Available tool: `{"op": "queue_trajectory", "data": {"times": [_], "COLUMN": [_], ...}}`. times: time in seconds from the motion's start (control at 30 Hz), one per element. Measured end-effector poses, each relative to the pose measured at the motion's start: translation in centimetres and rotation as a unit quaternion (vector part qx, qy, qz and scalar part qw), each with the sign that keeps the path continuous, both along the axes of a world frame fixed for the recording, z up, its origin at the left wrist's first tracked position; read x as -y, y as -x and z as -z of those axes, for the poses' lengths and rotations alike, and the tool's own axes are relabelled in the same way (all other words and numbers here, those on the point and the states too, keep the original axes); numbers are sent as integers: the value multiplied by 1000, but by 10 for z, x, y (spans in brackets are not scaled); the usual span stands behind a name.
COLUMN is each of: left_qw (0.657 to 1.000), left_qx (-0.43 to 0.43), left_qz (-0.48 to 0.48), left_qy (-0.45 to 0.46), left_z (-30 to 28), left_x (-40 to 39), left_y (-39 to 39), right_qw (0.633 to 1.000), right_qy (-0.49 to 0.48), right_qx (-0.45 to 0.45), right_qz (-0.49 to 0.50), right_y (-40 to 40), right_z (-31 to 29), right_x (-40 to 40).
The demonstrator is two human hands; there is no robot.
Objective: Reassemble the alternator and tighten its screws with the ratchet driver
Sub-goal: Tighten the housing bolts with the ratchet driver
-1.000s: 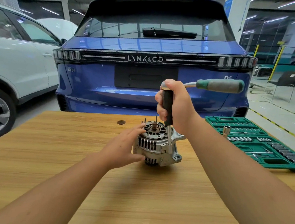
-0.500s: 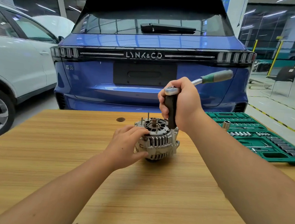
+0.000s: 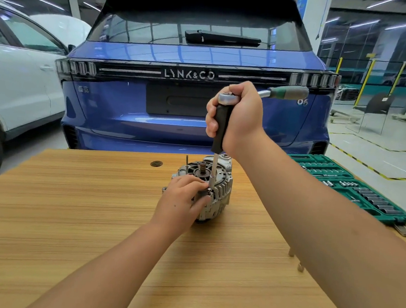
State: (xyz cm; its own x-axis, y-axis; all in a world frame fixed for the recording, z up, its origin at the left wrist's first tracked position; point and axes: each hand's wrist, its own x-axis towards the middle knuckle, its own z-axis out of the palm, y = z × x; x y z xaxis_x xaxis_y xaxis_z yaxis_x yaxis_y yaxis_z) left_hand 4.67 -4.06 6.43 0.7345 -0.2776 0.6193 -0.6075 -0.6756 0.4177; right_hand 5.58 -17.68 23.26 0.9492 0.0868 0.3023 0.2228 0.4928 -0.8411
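On the wooden table [image 3: 69, 215], close to the person, two small metal bits [image 3: 295, 260] lie by the right arm, prob loose bolts, too small to be sure. A bit further in, near the middle of the table, stands the alternator [image 3: 215, 194], open end up w/ a thin stud [image 3: 187, 160] poking out of the top.

The left hand [image 3: 180, 201] holds the near side of the alternator. Its fingers are curled round the metal body, and the fingertips [image 3: 200, 184] sit right beside the bolt [image 3: 209, 190] at the rim.

The right hand [image 3: 237, 117] is up above, fingers wrapped tight round the black grip of the ratchet driver [image 3: 223, 123]. The thin shaft goes straight down and its tip sits on that bolt. The green handle [image 3: 288, 92] sticks out to the right, behind the hand.

Step in hand, I think: tightening a screw on the rim. Whether it's tight yet, can't tell.

Next move needs: keep the shaft straight up, push down a little so the tip won't slip off, hold the body firm so it won't spin, then swing the green handle.

Far right on the table lies the green socket set case [image 3: 356, 189], lid open. Behind the table is a blue Lynk & Co car [image 3: 192, 91], w/ a white car [image 3: 19, 83] at far left.
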Motion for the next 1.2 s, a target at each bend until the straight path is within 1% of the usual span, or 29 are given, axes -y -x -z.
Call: {"op": "queue_trajectory", "data": {"times": [0.2, 0.4, 0.53, 0.57, 0.7, 0.8, 0.87, 0.9, 0.93, 0.97, 1.0, 1.03, 1.07, 1.1, 1.13, 1.2], "left_qw": [1000, 1000, 1000, 1000, 996, 998, 995, 993, 990, 987, 983, 980, 981, 982, 981, 971], "left_qx": [4, 2, 3, -1, -44, -35, -70, -95, -118, -138, -154, -161, -160, -155, -150, -160], "left_qz": [-18, -22, -16, -10, 5, -26, -56, -63, -60, -48, -34, -27, -28, -35, -42, -55], "left_qy": [1, -3, -11, -2, 78, 47, 31, 35, 49, 74, 98, 109, 106, 102, 112, 171], "left_z": [0, -3, -4, -4, -5, -5, -4, -4, -3, -1, 2, 5, 9, 13, 16, 21], "left_x": [1, 1, 0, -1, -13, -14, -12, -11, -10, -10, -10, -9, -8, -6, -5, -2], "left_y": [-1, 0, 3, 3, 2, -1, -4, -6, -7, -8, -9, -9, -9, -8, -7, -4], "right_qw": [1000, 1000, 999, 999, 998, 998, 994, 987, 973, 952, 920, 876, 825, 773, 728, 663], "right_qy": [15, 7, 22, 23, 30, 44, 73, 103, 141, 183, 225, 271, 324, 386, 453, 576], "right_qx": [-18, -16, -13, -15, -3, 26, 73, 107, 145, 188, 239, 297, 353, 390, 400, 364], "right_qz": [-1, -17, -37, -45, -56, -23, 33, 67, 109, 161, 216, 266, 301, 319, 324, 311], "right_y": [-8, -12, -14, -15, -18, -16, -13, -11, -9, -7, -5, -3, -2, -1, 0, 4], "right_z": [9, 13, 13, 13, 15, 19, 22, 24, 25, 25, 25, 25, 25, 24, 21, 10], "right_x": [-5, -3, -3, -4, -7, -6, -3, -1, 0, 0, 2, 4, 7, 9, 10, 8]}}
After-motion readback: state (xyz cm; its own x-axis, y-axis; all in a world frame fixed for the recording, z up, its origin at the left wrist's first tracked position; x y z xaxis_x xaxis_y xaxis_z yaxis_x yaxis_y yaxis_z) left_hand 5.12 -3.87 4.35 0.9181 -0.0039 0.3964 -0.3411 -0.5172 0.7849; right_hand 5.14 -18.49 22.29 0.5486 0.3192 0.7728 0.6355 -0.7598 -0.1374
